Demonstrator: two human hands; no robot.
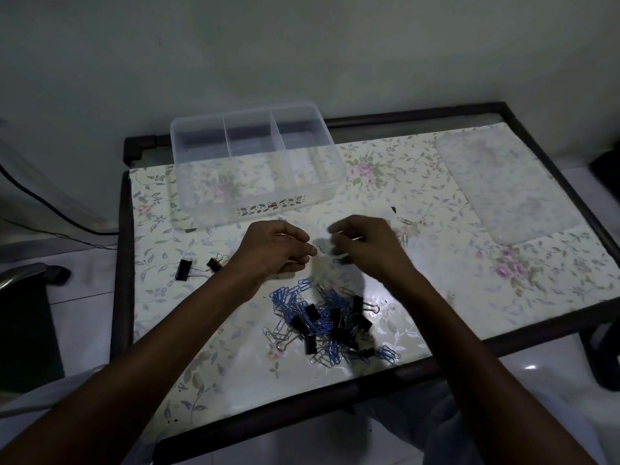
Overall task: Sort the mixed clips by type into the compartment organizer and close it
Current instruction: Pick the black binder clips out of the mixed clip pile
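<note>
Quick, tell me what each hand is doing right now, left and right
Left hand: fingers curled, pinching a silver paper clip.
Right hand: fingers curled and blurred; cannot tell if it holds anything.

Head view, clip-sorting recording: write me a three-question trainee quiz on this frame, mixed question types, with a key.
1. True or false: the clear organizer already holds clips.
2. Where does the organizer's lid lie? A) on the organizer B) on the table to its right C) on the floor
3. Fill in: the two black binder clips lying apart from the mixed pile are beside the person's ____ hand.

Key: 1 false; 2 B; 3 left.
</note>
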